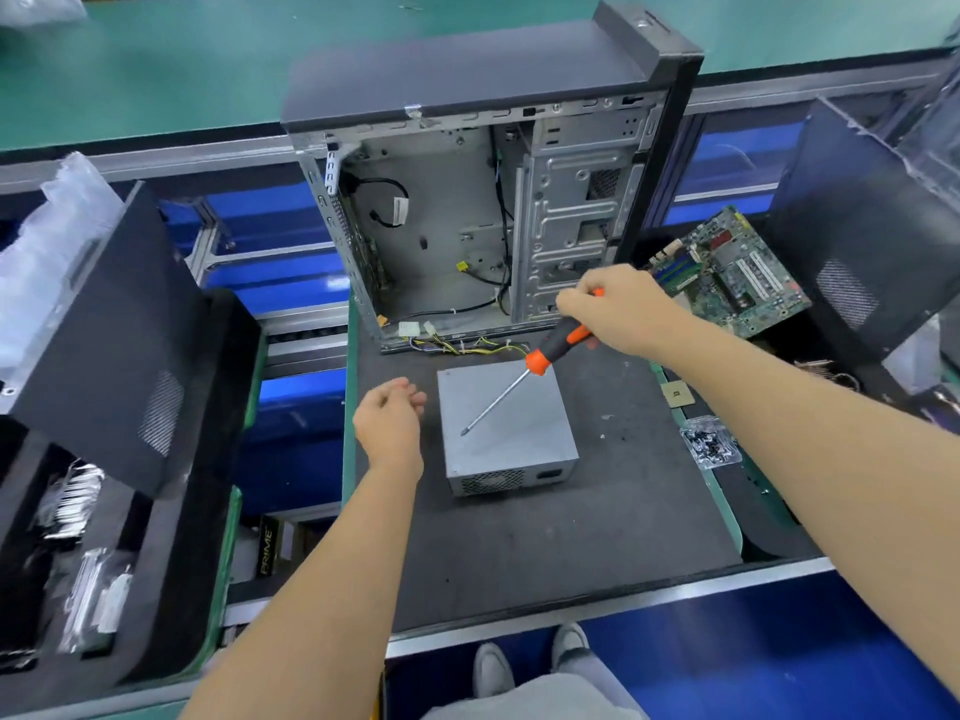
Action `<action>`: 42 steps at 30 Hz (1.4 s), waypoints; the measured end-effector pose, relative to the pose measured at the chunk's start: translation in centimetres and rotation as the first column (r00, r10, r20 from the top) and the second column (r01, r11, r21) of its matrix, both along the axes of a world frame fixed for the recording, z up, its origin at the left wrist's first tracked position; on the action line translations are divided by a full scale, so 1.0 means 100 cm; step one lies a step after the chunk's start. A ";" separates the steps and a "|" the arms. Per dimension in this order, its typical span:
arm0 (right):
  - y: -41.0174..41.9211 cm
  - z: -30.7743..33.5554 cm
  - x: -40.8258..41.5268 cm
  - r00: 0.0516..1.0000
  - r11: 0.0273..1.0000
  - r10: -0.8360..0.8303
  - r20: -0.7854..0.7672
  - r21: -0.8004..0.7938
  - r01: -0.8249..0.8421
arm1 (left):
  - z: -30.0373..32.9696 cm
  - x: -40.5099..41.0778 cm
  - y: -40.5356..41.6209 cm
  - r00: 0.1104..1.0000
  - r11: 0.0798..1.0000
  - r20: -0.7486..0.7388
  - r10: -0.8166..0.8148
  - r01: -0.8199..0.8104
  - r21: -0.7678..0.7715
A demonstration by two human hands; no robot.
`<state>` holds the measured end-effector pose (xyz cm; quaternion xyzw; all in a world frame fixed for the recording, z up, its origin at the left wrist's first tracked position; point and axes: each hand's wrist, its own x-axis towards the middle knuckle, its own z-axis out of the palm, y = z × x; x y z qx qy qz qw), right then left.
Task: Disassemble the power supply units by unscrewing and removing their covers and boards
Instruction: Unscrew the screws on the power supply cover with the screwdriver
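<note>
Head view: we see the boxy grey-metal power supply (506, 423) between our loosely curled, empty left fingers (410, 394) and our right fingers (574, 302) clamped on the orange-and-black screwdriver (558, 348).

Dark mat (597, 511) — power supply (506, 423) (case (467, 210) behind)

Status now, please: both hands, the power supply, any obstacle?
Right hand grips screwdriver, tip over power supply. Left hand free beside it. Cover on. No obstacle.

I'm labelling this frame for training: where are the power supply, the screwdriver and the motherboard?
Power supply (506, 418), head view, bare top cover.
Screwdriver (558, 348), head view, black and orange handle.
Motherboard (737, 272), head view, middle of the green board.
</note>
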<state>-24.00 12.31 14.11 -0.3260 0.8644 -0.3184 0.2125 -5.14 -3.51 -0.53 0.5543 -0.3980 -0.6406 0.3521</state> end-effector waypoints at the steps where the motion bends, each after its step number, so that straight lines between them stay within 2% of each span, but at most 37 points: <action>1: 0.000 -0.007 0.003 1.000 1.000 0.007 0.011 0.013 -0.007 | -0.004 0.004 -0.001 0.997 0.987 -0.071 0.031 -0.019 0.162; 3: 0.000 -0.021 0.008 0.998 1.000 -0.018 0.055 0.022 0.016 | -0.013 0.013 0.002 0.996 0.940 -0.093 -0.002 0.033 0.338; 5: 0.000 -0.034 0.013 0.975 0.995 -0.093 0.200 -0.012 0.097 | -0.022 0.020 0.007 0.990 0.929 0.007 -0.140 0.129 0.348; 8: 0.002 -0.057 0.021 0.849 0.922 -0.269 0.454 -0.134 0.364 | -0.030 0.027 0.016 0.906 0.920 0.212 -0.365 0.318 0.228; 10: 0.005 -0.071 0.026 0.788 0.850 -0.370 0.491 -0.162 0.500 | -0.027 0.030 0.023 0.842 0.883 0.267 -0.469 0.452 0.124; 12: 0.004 -0.079 0.031 0.740 0.815 -0.401 0.541 -0.158 0.558 | -0.025 0.032 0.029 0.824 0.857 0.254 -0.506 0.514 0.038; 15: 0.001 -0.083 0.038 0.709 0.812 -0.373 0.598 -0.159 0.561 | -0.023 0.030 0.032 0.813 0.850 0.329 -0.480 0.524 -0.053; 20: -0.007 -0.082 0.033 0.728 0.812 -0.364 0.581 -0.185 0.553 | -0.021 0.022 0.031 0.794 0.845 0.381 -0.473 0.532 -0.060; 27: -0.016 -0.087 0.024 0.727 0.772 -0.380 0.572 -0.238 0.590 | -0.010 0.000 0.013 0.778 0.834 0.368 -0.510 0.552 -0.011; 30: -0.011 -0.084 0.018 0.791 0.816 -0.369 0.489 -0.237 0.527 | -0.011 0.000 0.006 0.779 0.833 0.344 -0.525 0.554 0.017; 32: -0.005 -0.081 0.013 0.827 0.855 -0.316 0.466 -0.238 0.461 | -0.016 0.007 0.006 0.831 0.871 0.274 -0.484 0.489 0.057; 35: 0.005 -0.078 0.008 0.888 0.917 -0.263 0.378 -0.189 0.352 | -0.022 0.021 0.012 0.907 0.897 0.054 -0.418 0.403 0.180; 38: 0.011 -0.079 0.008 0.934 0.952 -0.238 0.266 -0.129 0.279 | -0.027 0.032 0.018 0.886 0.868 -0.046 -0.461 0.462 0.185; 42: 0.013 -0.076 0.012 0.952 0.960 -0.230 0.204 -0.115 0.257 | -0.025 0.042 0.021 0.860 0.836 -0.141 -0.490 0.510 0.205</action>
